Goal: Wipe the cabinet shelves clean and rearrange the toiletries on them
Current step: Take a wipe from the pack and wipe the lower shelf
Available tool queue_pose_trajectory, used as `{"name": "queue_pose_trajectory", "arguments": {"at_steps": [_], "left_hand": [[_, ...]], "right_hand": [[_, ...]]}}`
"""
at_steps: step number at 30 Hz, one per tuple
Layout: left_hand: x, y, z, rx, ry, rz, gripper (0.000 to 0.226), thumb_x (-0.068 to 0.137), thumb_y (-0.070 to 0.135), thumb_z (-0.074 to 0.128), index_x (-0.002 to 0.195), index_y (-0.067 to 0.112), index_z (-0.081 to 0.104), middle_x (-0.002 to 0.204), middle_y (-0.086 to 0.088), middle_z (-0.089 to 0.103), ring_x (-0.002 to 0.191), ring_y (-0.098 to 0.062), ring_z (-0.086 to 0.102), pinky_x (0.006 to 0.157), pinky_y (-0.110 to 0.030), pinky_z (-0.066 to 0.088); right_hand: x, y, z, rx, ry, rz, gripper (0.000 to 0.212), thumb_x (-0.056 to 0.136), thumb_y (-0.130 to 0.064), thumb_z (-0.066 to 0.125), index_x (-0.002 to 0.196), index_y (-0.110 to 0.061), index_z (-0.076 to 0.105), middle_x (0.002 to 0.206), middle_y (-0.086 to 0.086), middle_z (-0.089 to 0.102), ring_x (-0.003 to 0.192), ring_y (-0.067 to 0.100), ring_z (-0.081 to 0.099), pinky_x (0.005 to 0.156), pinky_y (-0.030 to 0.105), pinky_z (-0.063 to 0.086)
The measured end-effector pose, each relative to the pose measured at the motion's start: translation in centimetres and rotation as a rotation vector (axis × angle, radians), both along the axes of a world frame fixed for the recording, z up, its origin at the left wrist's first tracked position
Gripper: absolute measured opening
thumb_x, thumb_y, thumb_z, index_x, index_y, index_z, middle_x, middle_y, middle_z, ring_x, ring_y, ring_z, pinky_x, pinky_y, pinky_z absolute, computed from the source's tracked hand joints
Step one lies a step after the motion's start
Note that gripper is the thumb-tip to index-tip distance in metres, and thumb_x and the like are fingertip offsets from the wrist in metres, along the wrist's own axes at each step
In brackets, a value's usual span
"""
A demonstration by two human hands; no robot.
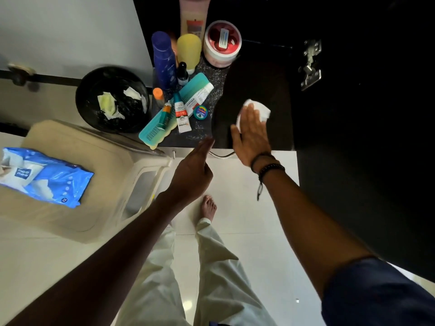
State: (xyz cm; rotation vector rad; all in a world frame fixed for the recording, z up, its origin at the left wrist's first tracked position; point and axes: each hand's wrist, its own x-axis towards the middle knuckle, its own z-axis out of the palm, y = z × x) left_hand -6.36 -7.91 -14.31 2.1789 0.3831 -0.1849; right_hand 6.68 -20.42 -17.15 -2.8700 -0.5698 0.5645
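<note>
The wiping step appears in hand: a white wipe [260,108] is pressed onto the dark shelf's [259,76] bare right part under the flat right hand [253,131], the left hand [194,171] is held empty and unclenched, and the toiletries [188,95] crowded left likely need shifting next.

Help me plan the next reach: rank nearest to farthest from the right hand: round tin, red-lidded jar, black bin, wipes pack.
1. round tin, just left of right hand
2. red-lidded jar, farther back
3. black bin, left
4. wipes pack, far left

Head-worn wide view, steeply down, close above shelf [249,76]
</note>
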Motion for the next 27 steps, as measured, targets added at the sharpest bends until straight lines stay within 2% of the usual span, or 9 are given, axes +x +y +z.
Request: {"name": "queue_pose_trajectory", "arguments": {"at_steps": [3,6,8,13,15,17,21,24,27], "left_hand": [[0.4,-0.3,0.2,0.009,-0.065,0.002,0.065,0.087,-0.009,0.043,0.147,0.013,0.032,0.147,-0.009,0.043,0.13,-0.022,0.048,0.106,-0.03,0.039],[0.9,-0.6,0.1,0.001,-0.119,-0.021,0.061,0.089,-0.007,0.044,0.147,0.01,0.033,0.148,-0.01,0.042,0.134,-0.022,0.044,0.109,-0.035,0.039],[1.6,-0.8,0.1,-0.009,-0.095,-0.016,0.061,0.088,-0.008,0.043,0.146,0.009,0.034,0.15,-0.009,0.039,0.137,-0.021,0.039,0.112,-0.036,0.036],[4.1,-1.9,0.4,0.002,-0.056,-0.038,0.063,0.086,-0.011,0.041,0.146,0.008,0.033,0.153,-0.008,0.033,0.142,-0.02,0.03,0.114,-0.021,0.02],[5.4,-2.5,0.3,0.006,-0.034,-0.068,0.064,0.086,-0.01,0.041,0.147,0.006,0.031,0.154,-0.011,0.03,0.143,-0.022,0.027,0.116,-0.024,0.019],[6.5,-3.0,0.3,0.003,0.019,-0.102,0.065,0.088,-0.007,0.041,0.149,0.007,0.024,0.156,-0.01,0.024,0.145,-0.021,0.021,0.118,-0.027,0.017],[8.1,-3.4,0.8,0.012,0.079,-0.162,0.063,0.092,-0.003,0.04,0.15,0.007,0.018,0.158,-0.01,0.017,0.147,-0.02,0.013,0.118,-0.026,0.011],[9.2,-3.2,1.2,-0.007,0.121,-0.153,0.063,0.093,0.0,0.04,0.15,0.007,0.016,0.159,-0.009,0.013,0.148,-0.021,0.009,0.117,-0.026,0.008],[10.0,-3.1,1.5,-0.028,0.172,-0.151,0.066,0.093,0.001,0.041,0.151,0.007,0.012,0.16,-0.009,0.008,0.148,-0.021,0.006,0.117,-0.024,0.006]], "right_hand": [[-1.6,2.5,0.1,0.011,0.029,0.19,0.063,0.099,-0.032,0.027,0.152,-0.008,0.001,0.16,0.01,-0.001,0.148,0.026,-0.001,0.121,0.044,0.004],[-4.8,0.7,0.5,0.058,0.026,0.3,0.065,0.095,-0.041,0.016,0.152,-0.01,0.009,0.16,0.007,0.008,0.148,0.023,0.006,0.121,0.039,0.007],[-5.6,-2.4,0.2,0.073,0.013,0.27,0.064,0.097,-0.042,0.02,0.151,-0.009,0.015,0.159,0.009,0.013,0.148,0.024,0.01,0.12,0.037,0.008],[-1.9,-9.8,-0.1,-0.056,-0.041,-0.009,0.073,0.096,-0.048,0.018,0.149,0.002,0.014,0.157,0.021,0.011,0.147,0.034,0.009,0.119,0.047,0.016],[0.4,-8.9,0.2,-0.084,-0.026,-0.054,0.078,0.095,-0.051,0.014,0.149,0.004,0.007,0.157,0.023,0.005,0.147,0.036,0.003,0.121,0.046,0.01],[2.6,-6.3,0.1,-0.04,0.001,-0.123,0.074,0.099,-0.048,0.021,0.149,0.002,0.0,0.158,0.022,-0.001,0.147,0.034,-0.003,0.121,0.042,0.002],[2.9,-5.4,0.0,0.046,0.029,-0.007,0.064,0.102,-0.037,0.028,0.151,-0.002,0.004,0.159,0.016,0.0,0.148,0.028,-0.002,0.121,0.04,0.001],[-0.1,-9.3,0.5,0.017,0.002,0.044,0.067,0.1,-0.045,0.018,0.15,-0.002,0.012,0.158,0.018,0.01,0.148,0.03,0.008,0.121,0.043,0.012],[0.1,-9.7,0.8,-0.064,0.017,0.014,0.076,0.097,-0.053,0.006,0.149,0.002,0.012,0.157,0.022,0.011,0.146,0.035,0.01,0.121,0.042,0.013]]}}
